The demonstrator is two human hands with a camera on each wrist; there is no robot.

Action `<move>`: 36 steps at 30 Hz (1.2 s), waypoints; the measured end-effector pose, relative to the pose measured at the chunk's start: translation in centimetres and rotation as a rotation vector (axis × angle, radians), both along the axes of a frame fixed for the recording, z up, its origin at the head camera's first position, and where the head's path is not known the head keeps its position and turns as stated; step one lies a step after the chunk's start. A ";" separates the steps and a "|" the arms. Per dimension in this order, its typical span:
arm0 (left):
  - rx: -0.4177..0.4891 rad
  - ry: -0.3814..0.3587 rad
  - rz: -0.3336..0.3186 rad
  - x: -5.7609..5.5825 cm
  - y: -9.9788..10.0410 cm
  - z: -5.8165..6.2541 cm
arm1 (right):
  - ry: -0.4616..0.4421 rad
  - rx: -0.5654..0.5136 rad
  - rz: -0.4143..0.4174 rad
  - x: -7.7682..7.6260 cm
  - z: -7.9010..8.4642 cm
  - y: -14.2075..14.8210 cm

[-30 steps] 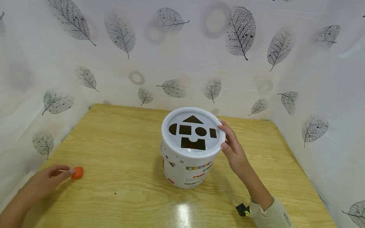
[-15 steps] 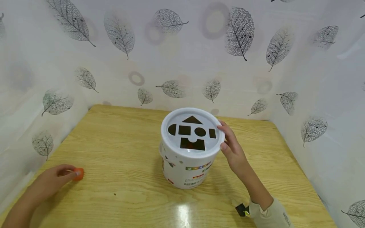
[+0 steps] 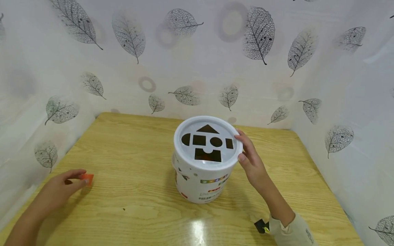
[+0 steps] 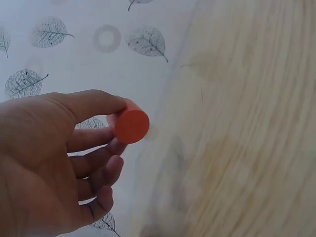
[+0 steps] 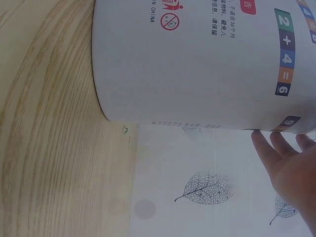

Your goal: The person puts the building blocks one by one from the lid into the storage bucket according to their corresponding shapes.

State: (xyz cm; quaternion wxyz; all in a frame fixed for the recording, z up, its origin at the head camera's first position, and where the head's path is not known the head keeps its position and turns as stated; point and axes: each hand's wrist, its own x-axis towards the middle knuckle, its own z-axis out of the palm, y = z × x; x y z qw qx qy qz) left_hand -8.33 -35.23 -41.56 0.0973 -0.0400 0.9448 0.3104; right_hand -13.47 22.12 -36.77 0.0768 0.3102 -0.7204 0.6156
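Note:
My left hand point(image 3: 56, 189) pinches an orange cylinder block point(image 4: 132, 126) between thumb and fingers, low over the table's left side in the head view. The block's round end faces the left wrist camera. Mid-table stands a white bucket point(image 3: 200, 186) printed with coloured sums. Its white lid point(image 3: 201, 165) has several shaped holes: triangle, half circle, square, circle, small rectangle and a notched rectangle. My right hand point(image 3: 253, 160) holds the bucket at the lid's right rim, index finger over the edge and thumb at the near side. Several of its fingers point(image 5: 269, 155) touch the bucket's wall.
The wooden table point(image 3: 138, 147) is enclosed by a white leaf-print sheet point(image 3: 197, 61) at the back and sides. A small black object point(image 3: 261, 226) with a bit of yellow lies beside the right sleeve point(image 3: 290, 232). A tiny dark speck point(image 3: 124, 209) marks the table front.
My left hand has taken hold of the orange cylinder block and shifted it slightly up and to the right. My right hand and the bucket look unmoved.

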 end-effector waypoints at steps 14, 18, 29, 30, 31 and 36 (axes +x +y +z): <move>0.082 0.129 -0.007 -1.3 4.4 2.1 | 0.014 -0.012 -0.002 0.1 0.1 -0.1; 0.111 0.178 -0.032 -2.0 6.2 3.5 | 0.016 -0.012 -0.005 0.1 0.1 -0.1; 0.212 0.245 -0.137 -3.6 11.6 7.2 | 0.016 -0.027 0.013 0.1 0.2 -0.2; 0.214 0.248 -0.147 -3.7 12.0 7.5 | 0.015 -0.028 0.012 0.1 0.2 -0.2; 0.213 0.253 -0.157 -3.8 12.4 7.8 | 0.014 -0.028 0.013 0.1 0.2 -0.2; 0.209 0.311 -0.196 -4.4 14.4 9.5 | 0.012 -0.024 0.006 0.2 0.2 -0.1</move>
